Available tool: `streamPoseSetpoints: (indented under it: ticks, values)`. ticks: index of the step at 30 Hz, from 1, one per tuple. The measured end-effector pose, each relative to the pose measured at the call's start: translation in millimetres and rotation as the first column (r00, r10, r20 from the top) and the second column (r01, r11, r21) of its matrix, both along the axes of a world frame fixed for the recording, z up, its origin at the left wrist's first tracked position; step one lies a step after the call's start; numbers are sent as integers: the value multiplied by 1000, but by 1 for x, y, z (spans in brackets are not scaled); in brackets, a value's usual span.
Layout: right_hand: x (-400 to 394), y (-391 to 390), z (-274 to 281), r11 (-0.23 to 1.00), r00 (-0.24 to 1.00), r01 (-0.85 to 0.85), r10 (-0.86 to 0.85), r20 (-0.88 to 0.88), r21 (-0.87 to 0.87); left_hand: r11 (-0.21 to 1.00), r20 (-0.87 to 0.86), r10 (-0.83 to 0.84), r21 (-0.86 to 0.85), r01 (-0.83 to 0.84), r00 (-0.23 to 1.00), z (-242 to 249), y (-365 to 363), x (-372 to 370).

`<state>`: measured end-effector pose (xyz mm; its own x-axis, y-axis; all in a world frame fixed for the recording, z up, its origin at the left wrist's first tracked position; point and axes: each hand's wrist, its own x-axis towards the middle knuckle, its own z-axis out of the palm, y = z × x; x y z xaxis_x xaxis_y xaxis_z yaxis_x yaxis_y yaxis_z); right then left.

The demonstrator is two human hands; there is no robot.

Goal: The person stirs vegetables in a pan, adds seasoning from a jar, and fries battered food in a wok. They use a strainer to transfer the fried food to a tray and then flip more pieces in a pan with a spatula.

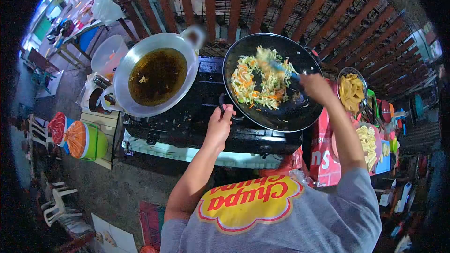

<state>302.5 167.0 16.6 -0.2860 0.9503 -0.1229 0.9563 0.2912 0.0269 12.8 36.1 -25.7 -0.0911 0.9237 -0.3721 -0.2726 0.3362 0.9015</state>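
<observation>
A black wok [281, 124] sits on the right side of the black stove [178, 133], holding shredded vegetables [274, 84] in green, white and orange. My left hand [221, 124] is closed on the wok's handle [224, 103] at its near left side. Over the wok's right part, my right hand [318, 88] grips a blue-handled utensil [287, 71], whose far end is blurred among the vegetables. On the stove's left side stands a large silver pan [124, 77] with dark oil [157, 77] and a few bits floating in it.
Wooden slats [234, 4] rise behind the stove. At right are a bowl of yellowish food [351, 92], a red bag [323, 159] and sliced pale food [366, 145]. A green bucket [96, 143] and a clear tub [105, 56] are at left.
</observation>
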Motion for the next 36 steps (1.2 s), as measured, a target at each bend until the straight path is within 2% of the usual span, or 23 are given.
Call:
streamPoseSetpoints:
  ticks: [1,3,5,6,7,9,11,13,14,15,17,19,20,21,23,24,29,30,31,33,34,35,36]
  values:
    - [-16,-20,4,998,995,-62,64,-74,29,1000,-2,6,4,-6,1000,1,1,0]
    - [-38,-58,44,990,993,-121,121,-6,-78,999,-14,3,-48,-3,1000,1,0,1]
    - [-26,-76,72,984,984,-176,176,-23,-29,999,-32,-18,-35,16,999,1,0,0]
    - [-35,-88,100,987,993,-111,107,-40,-112,999,-49,-37,-22,36,998,1,-1,-1]
    - [-40,-94,98,986,993,-119,115,-40,-114,999,-49,-28,-23,27,998,2,-1,0]
    - [-46,-107,92,923,962,-272,255,-97,-273,999,-42,-25,-49,23,999,6,-2,1]
    - [-84,-113,59,971,981,-190,182,-68,-144,999,-42,-20,-49,17,999,5,-1,2]
    - [-88,-87,28,982,984,-158,147,-100,-108,999,-45,-14,-50,12,999,4,-1,3]
    - [-83,-70,25,997,997,-33,28,-66,-75,999,-58,-17,-42,14,998,3,-2,2]
    - [-77,-54,25,995,995,93,-94,-36,-36,999,-73,-20,-32,17,997,3,-2,1]
    - [-46,-34,50,999,1000,28,-28,-1,-31,999,-69,-9,-36,7,998,6,-2,1]
    - [-33,-24,58,984,991,133,-129,-45,117,999,-56,-5,-41,3,998,6,0,2]
    - [-36,-19,59,986,991,104,-114,71,128,999,-65,-20,-48,17,998,3,1,0]
    - [-36,-23,46,986,990,113,-122,76,124,998,-73,-36,-58,32,997,0,0,-1]
    - [-42,-27,22,995,990,-98,95,102,28,999,-61,-18,-41,16,998,0,2,0]
    - [-43,-40,23,992,984,-126,126,123,-4,999,-65,-19,-50,15,998,4,1,0]
    - [-7,-80,105,962,944,-272,266,193,5,998,-55,-31,-48,29,998,4,0,0]
    - [-14,-88,123,983,927,-153,179,330,-103,998,-53,-24,-53,21,998,3,-1,0]
    - [-16,-87,115,982,927,-153,180,329,-107,998,-52,-18,-59,15,998,3,-1,0]
    - [-15,-84,79,980,862,-188,197,466,-66,998,-40,-14,-61,11,999,2,-2,0]
    - [-19,-77,54,988,912,-126,82,401,84,998,-26,-4,-57,3,1000,2,-2,1]
    - [-26,-67,40,983,943,-104,49,330,149,998,-24,-6,-56,5,1000,2,-3,2]
    - [-26,-62,41,976,950,-148,95,299,158,998,-38,-13,-55,11,999,1,-3,1]
